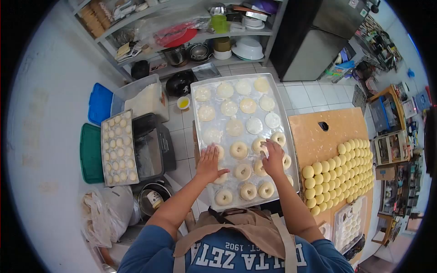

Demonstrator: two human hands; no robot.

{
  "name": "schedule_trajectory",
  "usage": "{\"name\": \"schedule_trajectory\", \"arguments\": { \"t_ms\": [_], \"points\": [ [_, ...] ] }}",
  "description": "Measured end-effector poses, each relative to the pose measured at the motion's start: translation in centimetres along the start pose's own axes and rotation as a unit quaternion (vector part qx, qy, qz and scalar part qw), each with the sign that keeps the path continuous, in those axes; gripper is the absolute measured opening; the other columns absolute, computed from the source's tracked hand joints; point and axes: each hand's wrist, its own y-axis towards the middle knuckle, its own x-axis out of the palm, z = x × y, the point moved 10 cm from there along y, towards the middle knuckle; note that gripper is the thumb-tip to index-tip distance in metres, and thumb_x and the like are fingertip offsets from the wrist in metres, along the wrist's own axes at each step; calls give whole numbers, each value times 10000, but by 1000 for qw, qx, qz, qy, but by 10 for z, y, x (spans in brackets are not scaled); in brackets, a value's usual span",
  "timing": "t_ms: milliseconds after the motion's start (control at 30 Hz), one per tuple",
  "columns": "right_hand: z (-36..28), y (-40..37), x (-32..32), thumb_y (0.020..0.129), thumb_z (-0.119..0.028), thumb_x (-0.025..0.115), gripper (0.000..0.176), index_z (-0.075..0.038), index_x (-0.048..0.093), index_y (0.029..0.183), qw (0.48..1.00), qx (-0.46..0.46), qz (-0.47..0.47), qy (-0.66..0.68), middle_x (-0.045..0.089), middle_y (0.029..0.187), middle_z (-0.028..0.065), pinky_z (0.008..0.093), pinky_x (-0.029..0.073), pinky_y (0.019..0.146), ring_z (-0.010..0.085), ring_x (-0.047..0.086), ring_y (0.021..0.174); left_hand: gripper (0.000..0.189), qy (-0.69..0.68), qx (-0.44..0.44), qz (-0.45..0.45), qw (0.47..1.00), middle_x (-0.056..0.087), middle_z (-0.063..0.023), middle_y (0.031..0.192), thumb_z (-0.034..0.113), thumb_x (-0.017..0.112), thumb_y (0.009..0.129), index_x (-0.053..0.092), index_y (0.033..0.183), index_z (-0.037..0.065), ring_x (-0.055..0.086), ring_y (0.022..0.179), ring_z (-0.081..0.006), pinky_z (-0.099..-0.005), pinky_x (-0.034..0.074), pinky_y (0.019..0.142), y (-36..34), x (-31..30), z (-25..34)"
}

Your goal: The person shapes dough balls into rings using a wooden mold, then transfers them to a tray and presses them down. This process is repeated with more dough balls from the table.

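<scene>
I note left hand [210, 163] flat on tray [215, 101], fingers spread, just beside dough ring [240, 149]. Right hand [273, 158] curls over second ring [258, 145]; grip unclear. Farther off: flat dough discs [248, 105].

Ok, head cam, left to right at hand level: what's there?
Green lid, small tray of dough pieces, black bin, left hand, right hand, both on the big tray, then dough balls on the wooden board.
</scene>
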Motion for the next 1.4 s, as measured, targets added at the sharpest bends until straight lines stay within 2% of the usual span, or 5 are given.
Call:
{"name": "schedule_trajectory", "arguments": {
  "t_ms": [267,467,767,967,1400],
  "points": [
    [54,-58,-76,763,-28,631,426,-91,559,1178,998,48,41,19,492,1310,159,449,384,1029,369,453,1215,1055,14,21,9,1000,184,-217,1541,712,505,780,210,1464,-35,139,1441,-356,-534,62,1157,1,-15,9],
    [162,-151,-179,798,-51,625,402,-69,551,1193,966,193,174,-4,478,1318,193,433,397,1021,385,455,1220,978,-36,34,102,993,169,-245,1538,594,583,814,195,1474,-15,134,1433,-397,-586,79,1120,-16,-44,30],
    [334,-434,-312,810,-79,621,424,12,537,1215,845,384,336,-157,495,1309,261,434,368,1052,403,451,1239,933,-122,263,112,950,121,-253,1549,500,590,844,143,1490,-3,87,1440,-410,-561,46,1119,-41,-25,204],
    [435,-631,-356,792,-53,595,418,24,547,1200,755,537,363,-102,571,1191,249,450,405,990,407,510,1152,941,-130,352,118,919,157,-274,1529,478,611,844,127,1479,-20,141,1412,-436,-571,82,1104,-63,-12,336],
    [616,-584,-414,794,-158,574,310,-24,626,1069,758,616,188,-106,642,1126,202,494,407,979,390,527,1169,877,-106,382,83,914,240,-276,1500,422,649,836,217,1449,-32,239,1370,-433,-549,145,1098,-144,-7,491]
  ]
}}
